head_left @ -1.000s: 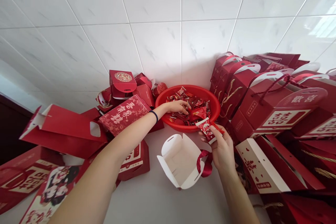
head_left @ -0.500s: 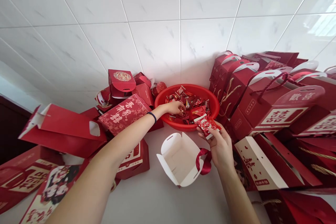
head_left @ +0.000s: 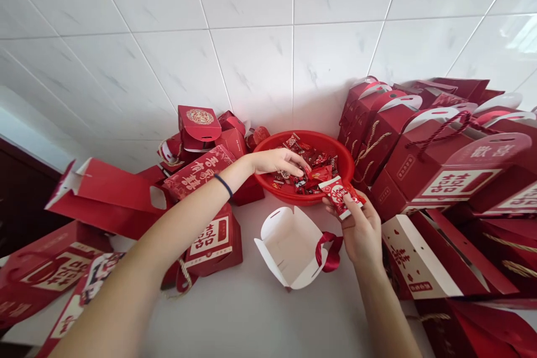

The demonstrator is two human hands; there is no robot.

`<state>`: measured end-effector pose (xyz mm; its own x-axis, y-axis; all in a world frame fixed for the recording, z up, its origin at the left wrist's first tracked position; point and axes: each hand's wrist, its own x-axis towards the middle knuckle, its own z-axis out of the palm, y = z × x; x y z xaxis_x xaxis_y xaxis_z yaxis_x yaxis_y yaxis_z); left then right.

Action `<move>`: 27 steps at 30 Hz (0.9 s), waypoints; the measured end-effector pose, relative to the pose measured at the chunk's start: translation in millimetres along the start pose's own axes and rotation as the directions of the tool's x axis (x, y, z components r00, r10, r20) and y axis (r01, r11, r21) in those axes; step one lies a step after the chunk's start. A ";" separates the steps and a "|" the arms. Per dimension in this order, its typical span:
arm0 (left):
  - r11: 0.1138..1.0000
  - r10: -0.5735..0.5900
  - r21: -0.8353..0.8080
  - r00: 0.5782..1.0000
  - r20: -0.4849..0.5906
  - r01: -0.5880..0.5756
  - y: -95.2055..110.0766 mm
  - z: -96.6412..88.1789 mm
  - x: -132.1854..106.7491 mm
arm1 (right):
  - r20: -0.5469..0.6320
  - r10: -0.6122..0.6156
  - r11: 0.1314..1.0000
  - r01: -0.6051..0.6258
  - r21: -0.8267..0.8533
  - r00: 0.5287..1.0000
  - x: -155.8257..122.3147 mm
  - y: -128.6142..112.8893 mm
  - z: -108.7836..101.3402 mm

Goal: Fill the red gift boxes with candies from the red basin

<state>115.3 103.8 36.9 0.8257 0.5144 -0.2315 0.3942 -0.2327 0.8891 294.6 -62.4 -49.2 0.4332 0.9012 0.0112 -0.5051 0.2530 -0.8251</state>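
Note:
Over the red plastic basin (head_left: 347, 163), my left hand (head_left: 279, 161) reaches in with curled fingers pinching a small red wrapped candy (head_left: 308, 172). Loose wrapped candies (head_left: 277, 183) in red, dark and white wrappers fill the basin. My right hand (head_left: 361, 229) is closed around a red and white candy packet (head_left: 337, 196), in front of the basin's right side; a further red wrapper shows behind that packet. Between my forearms stands an open gift box (head_left: 285, 246), its white inside bare and its flaps up. Dark red ribbon (head_left: 331, 251) hangs at its right edge.
Red gift boxes (head_left: 444, 173) with rope handles crowd the right side. More red boxes (head_left: 197, 173) are piled at the left, some tipped over. A grey tabletop (head_left: 251, 313) lies beneath, and a white tiled wall (head_left: 255, 72) rises behind the basin.
My left hand has moved right across the basin, and its fingers have lifted slightly. My right hand keeps the packet, a little further right and lower in view. The view has shifted slightly.

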 end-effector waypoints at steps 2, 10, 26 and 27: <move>1.000 0.007 0.021 0.995 0.095 -0.009 16.9 9.5 -21.6 | 0.030 -0.027 1.000 0.027 -0.010 0.999 -1.8 -5.7 0.2; 0.865 -0.008 0.500 0.996 0.091 -0.039 41.1 65.0 -82.7 | 0.217 -0.047 0.993 0.069 -0.096 0.975 -15.5 -18.5 6.5; 0.776 0.164 0.629 0.977 -0.135 -0.044 16.8 96.6 -111.6 | 0.379 -0.106 0.867 0.271 -0.417 0.919 -43.8 -32.8 2.7; 0.759 0.126 0.651 0.981 -0.147 0.000 16.5 94.5 -115.6 | 0.394 -0.109 0.841 0.296 -0.453 0.913 -44.5 -36.1 4.7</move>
<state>64.5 -37.5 41.0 0.8006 0.5964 -0.0574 0.5618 -0.7140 0.4178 290.1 -110.0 -17.3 0.1564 0.9334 0.3230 0.0414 0.3205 -0.9463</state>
